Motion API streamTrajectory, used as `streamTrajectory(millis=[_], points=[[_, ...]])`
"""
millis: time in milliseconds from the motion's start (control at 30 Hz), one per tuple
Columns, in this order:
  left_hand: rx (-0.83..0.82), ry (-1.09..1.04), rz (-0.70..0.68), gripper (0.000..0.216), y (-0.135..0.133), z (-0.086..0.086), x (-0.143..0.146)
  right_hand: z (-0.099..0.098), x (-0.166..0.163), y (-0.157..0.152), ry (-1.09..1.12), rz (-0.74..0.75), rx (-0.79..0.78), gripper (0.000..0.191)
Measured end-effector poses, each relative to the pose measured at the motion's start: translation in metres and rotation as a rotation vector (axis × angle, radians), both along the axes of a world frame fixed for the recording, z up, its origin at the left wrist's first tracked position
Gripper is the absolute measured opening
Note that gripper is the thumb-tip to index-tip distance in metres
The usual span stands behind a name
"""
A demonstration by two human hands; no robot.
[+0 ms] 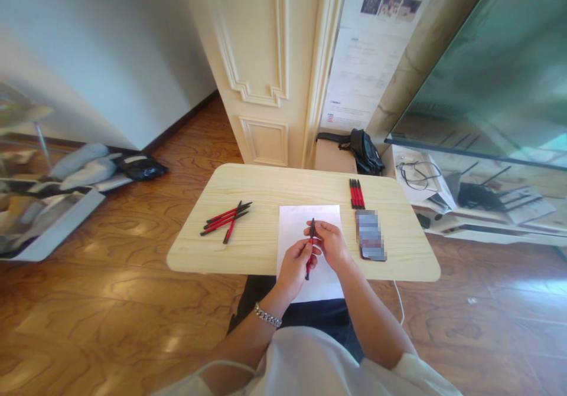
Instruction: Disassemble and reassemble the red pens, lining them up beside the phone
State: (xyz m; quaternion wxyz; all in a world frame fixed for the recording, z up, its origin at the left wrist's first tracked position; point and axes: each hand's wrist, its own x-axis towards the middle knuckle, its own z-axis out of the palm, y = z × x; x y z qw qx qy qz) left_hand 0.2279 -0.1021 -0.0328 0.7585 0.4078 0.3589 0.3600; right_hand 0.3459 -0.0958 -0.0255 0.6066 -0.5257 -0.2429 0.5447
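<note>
The left hand [296,264] grasps a red-and-black pen [311,231] between the thumb and fingers, around the pen's middle. The right hand [333,244] is positioned beside the upper part of the same pen, with its fingers curled around it; whether these fingers grip the pen or only rest against it cannot be told. The pen is located above the sheet of paper [289,226], slanted slightly, with its long black end directed away from the person and its short black end toward the person. The paper lies on the table [254,257] and extends past the near edge. To the left of the paper, several loose pens [229,221] of the same colours lie in a crossed, overlapping group. To the right of the paper, four aligned pens [357,195] lie side by side, black ends pointing to the far edge. A phone [371,236] lies just below this row, its screen obscured by blurring. A chain bracelet [267,315] encircles the left wrist. A white cable [400,303] hangs below the table's near edge, right of the right forearm.
</note>
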Motion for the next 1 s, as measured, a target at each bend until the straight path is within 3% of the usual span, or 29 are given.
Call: streamTrajectory(millis=[133,600,833,1000], points=[[0.021,0.013,-0.003,0.033,0.0,-0.002,0.0,-0.001,-0.001,0.001,-0.082,-0.046,0.023,0.033],[0.016,-0.017,0.006,0.032,0.0,-0.007,-0.001,0.0,0.003,-0.001,-0.094,0.065,0.017,0.037],[0.021,-0.022,0.012,0.039,0.001,-0.007,-0.002,-0.006,0.009,0.004,-0.189,0.041,0.025,0.034],[0.012,-0.018,-0.025,0.035,-0.001,-0.011,-0.004,0.002,0.015,0.008,-0.241,0.062,-0.009,0.033]])
